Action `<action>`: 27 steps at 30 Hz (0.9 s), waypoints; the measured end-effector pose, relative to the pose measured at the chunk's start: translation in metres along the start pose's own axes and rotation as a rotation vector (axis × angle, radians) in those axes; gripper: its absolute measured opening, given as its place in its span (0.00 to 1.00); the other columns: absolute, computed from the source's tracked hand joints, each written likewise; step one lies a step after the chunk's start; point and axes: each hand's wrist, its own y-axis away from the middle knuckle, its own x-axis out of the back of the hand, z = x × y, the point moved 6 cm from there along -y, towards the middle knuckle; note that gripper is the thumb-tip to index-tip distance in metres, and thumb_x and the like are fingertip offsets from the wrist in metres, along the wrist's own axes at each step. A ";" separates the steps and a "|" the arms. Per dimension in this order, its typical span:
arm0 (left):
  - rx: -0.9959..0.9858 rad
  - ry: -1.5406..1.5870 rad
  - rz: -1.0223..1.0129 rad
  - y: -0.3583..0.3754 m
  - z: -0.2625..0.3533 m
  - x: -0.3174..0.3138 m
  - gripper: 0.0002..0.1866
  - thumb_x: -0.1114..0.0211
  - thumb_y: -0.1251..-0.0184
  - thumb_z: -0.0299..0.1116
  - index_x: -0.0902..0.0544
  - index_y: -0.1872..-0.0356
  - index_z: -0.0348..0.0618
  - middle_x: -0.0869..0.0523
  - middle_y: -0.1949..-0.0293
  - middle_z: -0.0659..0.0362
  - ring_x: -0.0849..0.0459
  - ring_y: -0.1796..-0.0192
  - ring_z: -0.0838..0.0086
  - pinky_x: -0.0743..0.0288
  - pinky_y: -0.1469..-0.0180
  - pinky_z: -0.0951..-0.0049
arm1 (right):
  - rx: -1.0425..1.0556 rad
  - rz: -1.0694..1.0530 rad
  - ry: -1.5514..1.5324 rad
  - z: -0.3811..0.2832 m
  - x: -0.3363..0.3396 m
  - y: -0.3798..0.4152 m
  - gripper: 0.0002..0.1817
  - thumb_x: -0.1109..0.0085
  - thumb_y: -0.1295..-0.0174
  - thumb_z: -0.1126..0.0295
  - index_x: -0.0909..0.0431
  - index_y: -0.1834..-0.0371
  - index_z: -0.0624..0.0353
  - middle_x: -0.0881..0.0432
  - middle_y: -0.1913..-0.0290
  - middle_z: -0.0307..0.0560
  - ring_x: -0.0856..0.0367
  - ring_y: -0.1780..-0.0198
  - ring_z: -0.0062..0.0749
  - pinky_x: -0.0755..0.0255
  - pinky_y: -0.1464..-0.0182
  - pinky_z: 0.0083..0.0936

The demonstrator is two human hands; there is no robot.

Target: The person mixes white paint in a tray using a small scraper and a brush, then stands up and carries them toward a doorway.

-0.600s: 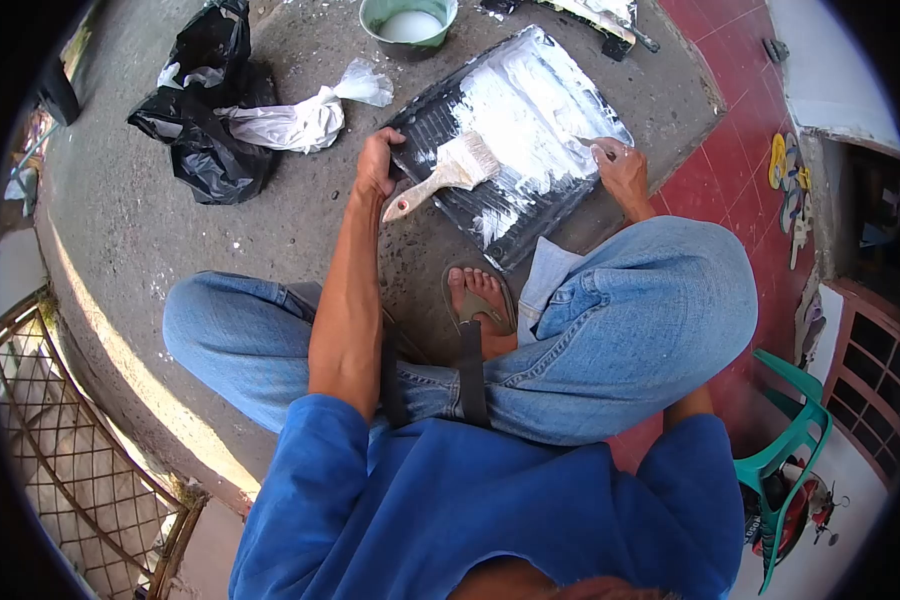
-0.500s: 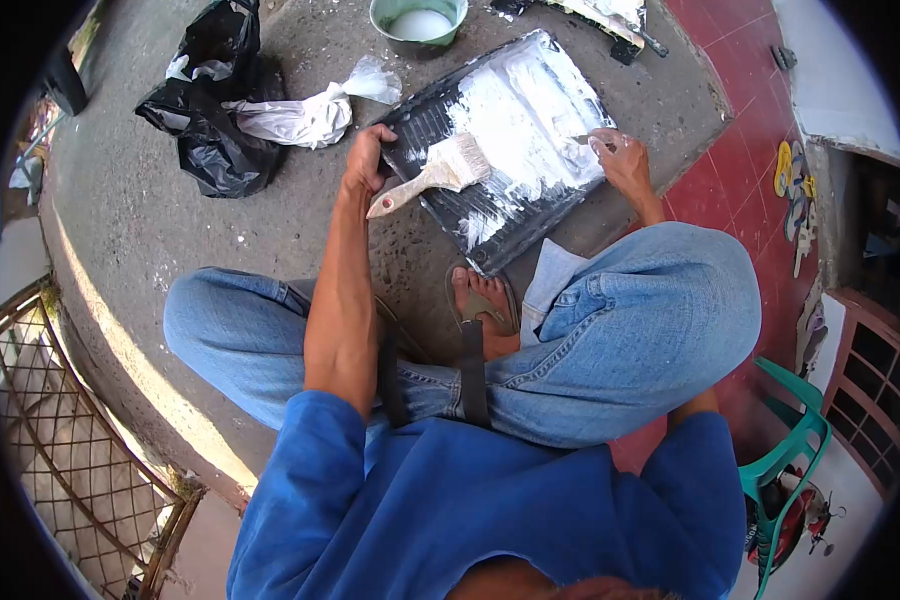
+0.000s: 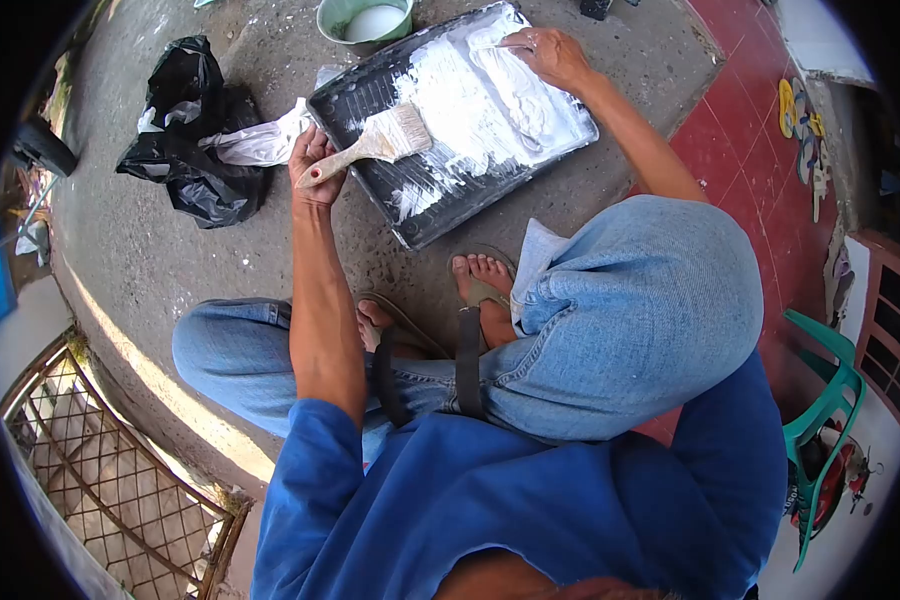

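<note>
A black ribbed paint tray [image 3: 372,88], smeared with thick white paint [image 3: 480,95], sits tilted in front of me. My left hand [image 3: 316,168] is closed at its left edge. Across the tray's ribs lies a wide paintbrush [image 3: 392,136] with whitish bristles, its wooden handle reaching over my left hand. At the tray's far right end, my right hand [image 3: 552,58] is closed, fingertips down at the white paint. Something thin and paint-covered seems to stick out from those fingers, but I cannot make out what it is.
Beyond the tray stands a green bowl [image 3: 365,22] of white liquid. Left of it are a black plastic bag [image 3: 205,150] and a whitish cloth [image 3: 265,140]. Sandals [image 3: 798,118] lie on red tiles at right, with a green plastic chair [image 3: 820,400] nearer me.
My right hand has moved away from me along the tray's right part. The tray, with the brush and my left hand, appears further left and higher; the camera view has shifted too.
</note>
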 end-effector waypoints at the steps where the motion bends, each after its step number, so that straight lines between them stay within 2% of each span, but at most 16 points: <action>1: -0.030 0.039 0.042 0.004 -0.004 0.007 0.20 0.40 0.40 0.41 0.23 0.51 0.39 0.18 0.53 0.54 0.20 0.50 0.65 0.30 0.42 0.63 | -0.009 -0.039 -0.001 -0.002 -0.009 0.004 0.12 0.49 0.39 0.63 0.18 0.57 0.50 0.17 0.55 0.43 0.20 0.56 0.42 0.26 0.52 0.35; 3: -0.084 -0.030 0.015 0.007 -0.007 0.008 0.15 0.41 0.37 0.34 0.23 0.52 0.40 0.16 0.55 0.56 0.18 0.53 0.67 0.26 0.44 0.66 | 0.025 -0.095 0.034 -0.010 -0.024 0.002 0.12 0.49 0.39 0.64 0.18 0.57 0.50 0.18 0.55 0.42 0.20 0.56 0.42 0.26 0.53 0.34; 4: -0.096 0.035 0.034 0.008 -0.009 0.007 0.14 0.40 0.37 0.33 0.22 0.52 0.41 0.17 0.53 0.56 0.18 0.52 0.66 0.26 0.44 0.64 | 0.064 -0.110 0.068 -0.015 -0.022 0.012 0.12 0.50 0.39 0.64 0.18 0.57 0.50 0.18 0.55 0.42 0.20 0.56 0.41 0.26 0.53 0.34; 7: -0.084 -0.093 0.057 0.007 -0.016 0.009 0.20 0.36 0.41 0.35 0.26 0.47 0.43 0.20 0.50 0.55 0.21 0.47 0.63 0.29 0.42 0.58 | 0.102 -0.171 0.125 -0.027 -0.012 0.042 0.12 0.50 0.39 0.65 0.18 0.58 0.51 0.18 0.56 0.42 0.20 0.57 0.41 0.25 0.55 0.33; 12: -0.094 -0.179 0.072 0.001 -0.015 0.011 0.21 0.36 0.41 0.34 0.28 0.47 0.42 0.21 0.51 0.56 0.21 0.49 0.64 0.28 0.43 0.62 | 0.106 -0.236 0.064 -0.024 -0.005 0.082 0.12 0.51 0.38 0.64 0.19 0.58 0.52 0.18 0.58 0.44 0.20 0.58 0.42 0.26 0.56 0.35; 17: -0.099 -0.268 0.126 0.004 -0.024 0.007 0.25 0.32 0.45 0.37 0.28 0.47 0.39 0.20 0.52 0.57 0.20 0.51 0.66 0.28 0.42 0.65 | -0.023 -0.249 0.078 -0.022 0.017 0.057 0.11 0.49 0.37 0.66 0.20 0.56 0.54 0.18 0.56 0.43 0.20 0.56 0.41 0.26 0.53 0.33; 18: -0.103 -0.271 0.123 0.003 -0.025 0.007 0.25 0.32 0.44 0.38 0.27 0.47 0.39 0.19 0.52 0.57 0.20 0.51 0.66 0.28 0.43 0.65 | -0.077 -0.199 0.066 -0.019 0.021 0.049 0.11 0.50 0.36 0.65 0.20 0.54 0.52 0.19 0.54 0.42 0.20 0.55 0.41 0.26 0.53 0.33; 21: -0.085 -0.269 0.106 0.006 -0.024 -0.002 0.24 0.33 0.43 0.39 0.27 0.47 0.40 0.19 0.52 0.56 0.19 0.52 0.67 0.28 0.43 0.66 | -0.004 -0.005 0.040 -0.007 0.014 0.027 0.13 0.53 0.36 0.61 0.19 0.57 0.50 0.18 0.56 0.42 0.20 0.56 0.44 0.27 0.54 0.35; 27: -0.103 -0.322 0.077 0.005 -0.018 -0.010 0.23 0.34 0.41 0.39 0.26 0.48 0.40 0.18 0.53 0.57 0.19 0.52 0.68 0.28 0.43 0.65 | 0.044 -0.124 0.103 0.000 -0.020 0.025 0.13 0.51 0.40 0.66 0.19 0.55 0.49 0.19 0.59 0.43 0.20 0.58 0.44 0.26 0.56 0.36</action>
